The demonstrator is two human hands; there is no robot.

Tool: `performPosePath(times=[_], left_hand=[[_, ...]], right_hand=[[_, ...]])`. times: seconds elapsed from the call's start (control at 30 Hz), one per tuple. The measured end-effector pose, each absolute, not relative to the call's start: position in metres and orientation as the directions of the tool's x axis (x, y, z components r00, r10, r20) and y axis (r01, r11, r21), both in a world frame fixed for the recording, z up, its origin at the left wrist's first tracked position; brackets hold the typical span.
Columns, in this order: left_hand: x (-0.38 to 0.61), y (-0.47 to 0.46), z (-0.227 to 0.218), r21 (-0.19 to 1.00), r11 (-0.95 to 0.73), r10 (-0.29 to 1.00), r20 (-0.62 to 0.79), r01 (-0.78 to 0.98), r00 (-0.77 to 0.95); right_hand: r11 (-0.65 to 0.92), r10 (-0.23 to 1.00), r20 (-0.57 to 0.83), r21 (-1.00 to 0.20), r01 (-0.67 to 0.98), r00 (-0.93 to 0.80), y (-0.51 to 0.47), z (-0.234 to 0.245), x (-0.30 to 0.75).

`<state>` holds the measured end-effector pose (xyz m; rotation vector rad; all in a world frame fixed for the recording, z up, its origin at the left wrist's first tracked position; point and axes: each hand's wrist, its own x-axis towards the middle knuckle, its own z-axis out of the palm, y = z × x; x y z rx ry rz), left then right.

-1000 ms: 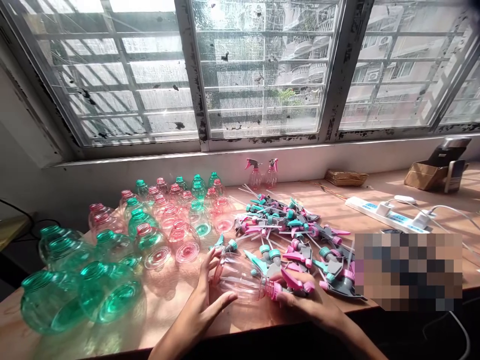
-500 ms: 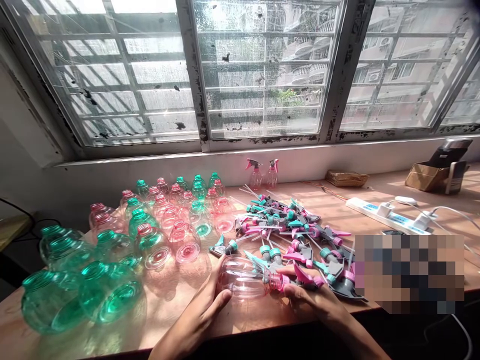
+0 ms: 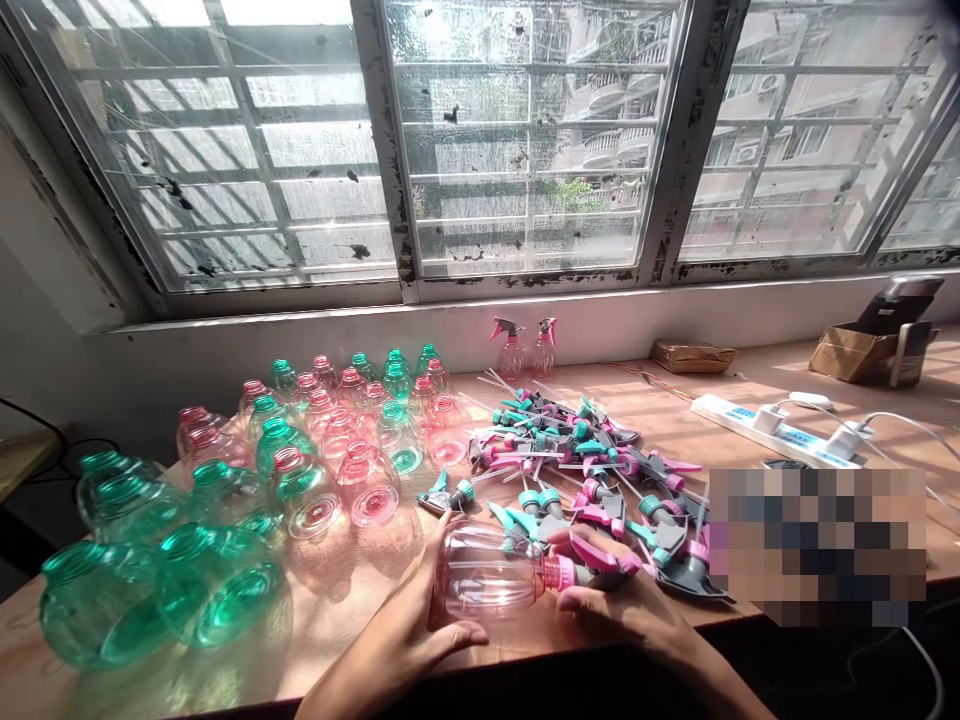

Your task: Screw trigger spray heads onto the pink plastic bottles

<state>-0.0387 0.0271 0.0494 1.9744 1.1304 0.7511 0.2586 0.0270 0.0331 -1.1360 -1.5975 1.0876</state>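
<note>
A clear pink spray bottle (image 3: 487,572) lies on its side above the table's front edge, its base in my left hand (image 3: 416,615). The fingers of that hand go behind the bottle, and the thumb stretches along its underside. At the bottle's neck, my right hand (image 3: 630,600) grips a trigger spray head (image 3: 596,555) with a pink collar and pink lever. The collar sits against the neck; how tightly it is seated I cannot tell. Just beyond the bottle is a heap of pink, teal and grey spray heads (image 3: 577,440).
Several green bottles (image 3: 217,590) and pink bottles (image 3: 367,490) without heads stand on the left. Two pink bottles with heads (image 3: 512,355) stand by the wall. A white power strip (image 3: 772,430), a brown packet (image 3: 694,357) and a cardboard box (image 3: 847,352) are at right. One area is pixelated.
My left thumb has slid lower and straightened along the bottle. The pink lever has turned within my right hand, whose fingers have shifted. The bottle has moved slightly.
</note>
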Motion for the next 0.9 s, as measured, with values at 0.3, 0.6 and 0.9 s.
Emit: performPosePath(times=[0.3,0.6,0.9], left_hand=[[-0.041,0.027,0.05,0.897,-0.246,0.9,0.07,0.368,0.431],[-0.043,0.028,0.041,0.844,-0.335,0.856,0.086,0.42,0.509],[-0.047,0.024,0.048,0.833,-0.351,0.848,0.09,0.427,0.522]], right_hand=[[0.257,0.93,0.202,-0.954,0.152,-0.306,0.031,0.036,0.261],[-0.082,0.97,-0.041,-0.983,-0.163,-0.24,0.027,0.019,0.256],[-0.008,0.988,0.01,-0.994,-0.113,-0.154,0.032,0.016,0.251]])
